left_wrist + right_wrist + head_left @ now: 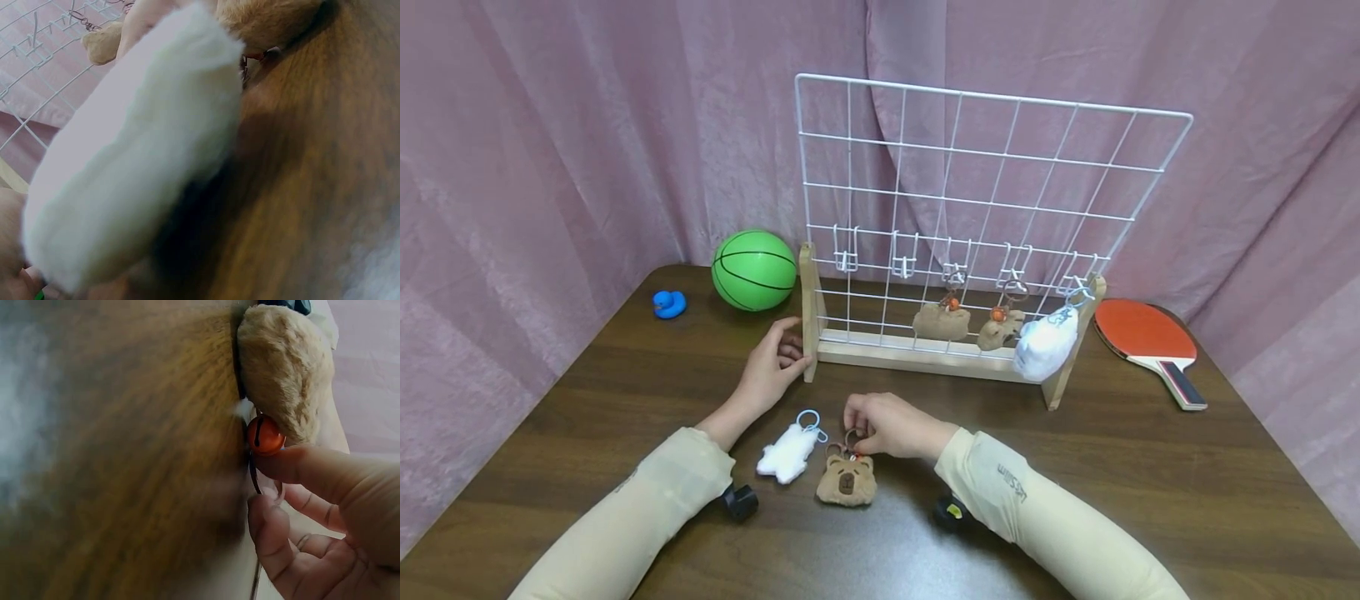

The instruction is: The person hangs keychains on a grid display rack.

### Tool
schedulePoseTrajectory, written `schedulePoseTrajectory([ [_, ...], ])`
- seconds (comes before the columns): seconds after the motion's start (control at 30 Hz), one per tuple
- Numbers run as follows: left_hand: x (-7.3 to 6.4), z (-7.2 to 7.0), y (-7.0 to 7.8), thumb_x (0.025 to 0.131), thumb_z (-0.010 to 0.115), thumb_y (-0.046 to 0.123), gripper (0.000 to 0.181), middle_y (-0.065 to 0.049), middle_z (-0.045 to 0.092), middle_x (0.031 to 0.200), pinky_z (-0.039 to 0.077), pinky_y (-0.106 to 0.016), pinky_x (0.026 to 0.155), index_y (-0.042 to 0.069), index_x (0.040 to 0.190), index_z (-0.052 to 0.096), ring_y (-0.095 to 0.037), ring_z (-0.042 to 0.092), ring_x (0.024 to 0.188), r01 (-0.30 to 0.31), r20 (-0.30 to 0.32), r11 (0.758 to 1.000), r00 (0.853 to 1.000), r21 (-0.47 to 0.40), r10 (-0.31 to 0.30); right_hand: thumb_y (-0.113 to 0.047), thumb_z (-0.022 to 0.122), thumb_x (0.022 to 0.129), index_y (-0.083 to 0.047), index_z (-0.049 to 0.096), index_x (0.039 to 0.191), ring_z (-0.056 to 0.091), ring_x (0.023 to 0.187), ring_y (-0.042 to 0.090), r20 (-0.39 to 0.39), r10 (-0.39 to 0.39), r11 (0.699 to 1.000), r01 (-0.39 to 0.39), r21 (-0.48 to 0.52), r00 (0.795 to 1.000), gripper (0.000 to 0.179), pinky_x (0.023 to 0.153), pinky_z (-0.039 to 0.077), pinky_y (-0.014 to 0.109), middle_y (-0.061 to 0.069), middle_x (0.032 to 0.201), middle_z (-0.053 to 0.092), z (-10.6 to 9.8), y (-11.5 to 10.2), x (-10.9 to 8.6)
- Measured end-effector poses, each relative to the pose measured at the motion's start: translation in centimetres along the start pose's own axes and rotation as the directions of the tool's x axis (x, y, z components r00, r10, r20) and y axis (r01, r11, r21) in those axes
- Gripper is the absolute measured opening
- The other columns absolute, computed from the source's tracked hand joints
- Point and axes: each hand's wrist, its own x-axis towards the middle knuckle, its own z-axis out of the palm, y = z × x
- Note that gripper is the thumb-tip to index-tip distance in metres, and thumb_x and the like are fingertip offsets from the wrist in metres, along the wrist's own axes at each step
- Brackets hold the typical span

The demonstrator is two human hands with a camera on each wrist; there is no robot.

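My left hand (772,360) holds the left wooden post (808,292) of a white wire grid rack (985,152). Down on the table, my right hand (891,425) pinches the metal ring of a brown bear-faced plush keychain (847,485). An orange bell (265,435) hangs by that ring, close to my thumb in the right wrist view. Between my forearms lies a white plush keychain (788,454) with a light blue ring; it fills much of the left wrist view (137,150). From rack hooks hang two brown plush keychains (942,322) (997,331) and a white one (1047,343).
Two bare hooks (846,261) (903,266) sit at the rack's left. A green ball (754,271) and a blue rubber duck (669,305) stand left of the rack. A red table tennis paddle (1146,333) lies right of it. Pink curtains (587,125) hang behind.
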Motion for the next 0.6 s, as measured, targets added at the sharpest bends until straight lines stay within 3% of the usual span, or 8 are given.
schedulePoseTrajectory([
  [0.43,0.1,0.0,0.0,0.086,0.067,-0.001,0.060,-0.022,0.059,0.108,0.052,-0.014,0.071,0.003,0.139,0.038,-0.030,0.062,0.091,-0.009,-0.002,1.000,1.000,0.001,0.009,0.002,0.061,0.087,-0.005,0.063,0.097,0.060,0.062,0.009,-0.022,0.007,0.981,-0.002,0.194,1.000,0.012,0.057,0.052,0.016,0.008,0.083,0.068,-1.0,-0.3,-1.0],
  [0.6,0.0,0.0,0.0,0.087,0.067,0.000,0.060,-0.022,0.059,0.109,0.052,-0.015,0.072,0.004,0.139,0.038,-0.029,0.062,0.091,-0.007,0.004,1.000,1.000,0.010,0.007,-0.001,0.060,0.090,-0.005,0.063,0.099,0.062,0.064,0.011,-0.032,0.014,0.980,-0.007,0.199,0.999,0.010,0.057,0.052,0.015,0.008,0.084,0.069,-1.7,-0.8,-1.4],
])
